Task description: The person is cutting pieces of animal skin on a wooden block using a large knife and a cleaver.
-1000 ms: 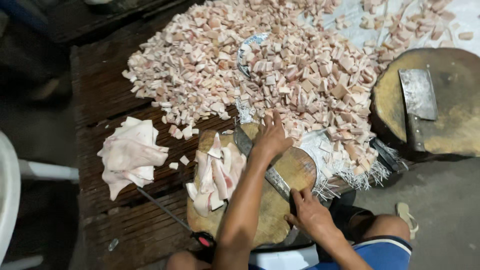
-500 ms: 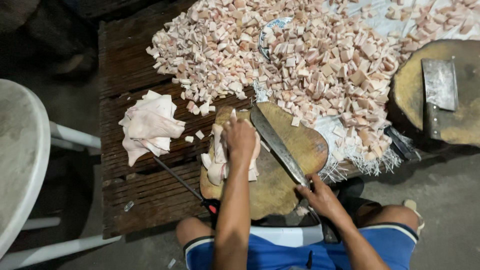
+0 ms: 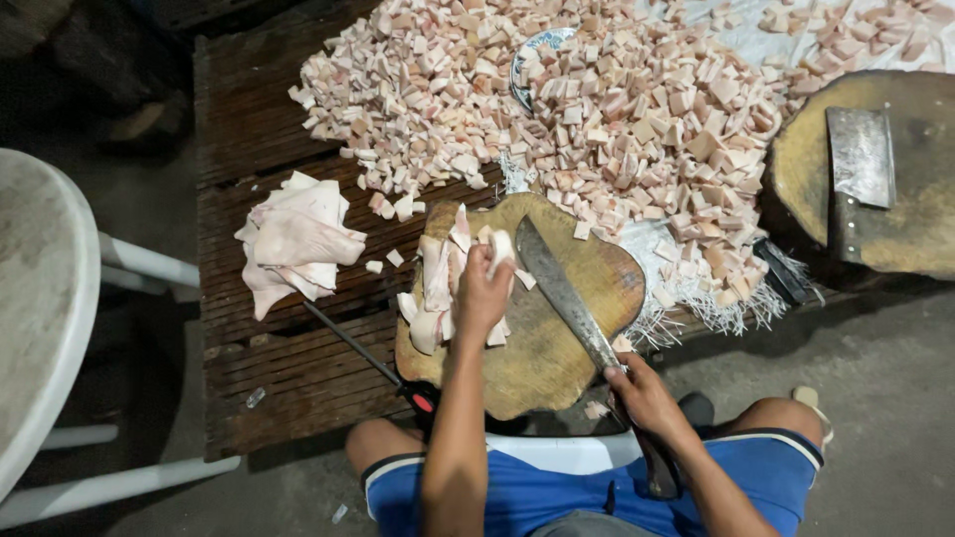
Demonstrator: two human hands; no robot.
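Pale fat strips [image 3: 438,283] piled on left half of round wooden board [image 3: 587,273]. Long knife [image 3: 562,293] lies diagonally right of them, blade tip far.

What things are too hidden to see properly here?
All in the head view:
- Blue-and-white plate: mostly buried under the pile of meat cubes.
- Knife handle: wrapped inside the right hand.
- Meat strips: partly covered by the left hand.
- White chair: cut off by the left edge.
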